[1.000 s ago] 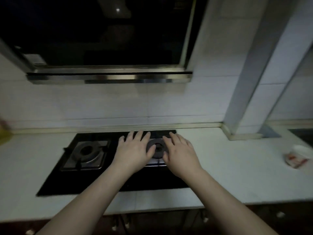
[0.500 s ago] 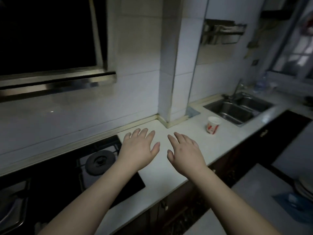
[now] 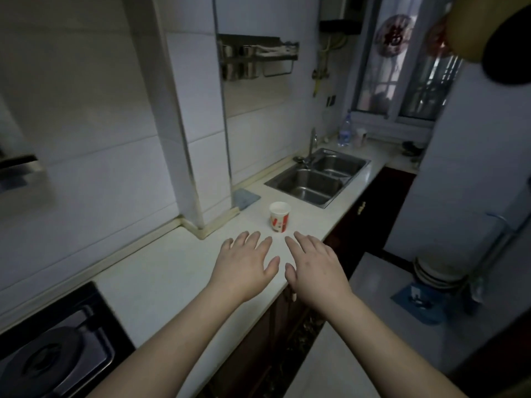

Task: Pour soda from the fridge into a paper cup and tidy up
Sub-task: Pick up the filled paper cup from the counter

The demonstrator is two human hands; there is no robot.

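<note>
A white and red paper cup (image 3: 279, 217) stands upright on the white counter (image 3: 161, 271), between the wall pillar and the sink. My left hand (image 3: 244, 264) and my right hand (image 3: 314, 267) are held out side by side, palms down, fingers straight, just short of the cup. Neither hand holds anything. A tall white fridge (image 3: 471, 179) stands at the right, its door closed. No soda container is visible.
A steel double sink (image 3: 317, 175) with a tap lies beyond the cup. A clear water bottle (image 3: 344, 132) stands by the window. The black gas hob (image 3: 54, 354) is at lower left. Stacked plates (image 3: 439, 271) sit on a low surface at right. A metal rack (image 3: 253, 60) hangs on the wall.
The view has swung right from the hob toward the sink and fridge. Both hands stayed out in front, open, and now hover near the paper cup.
</note>
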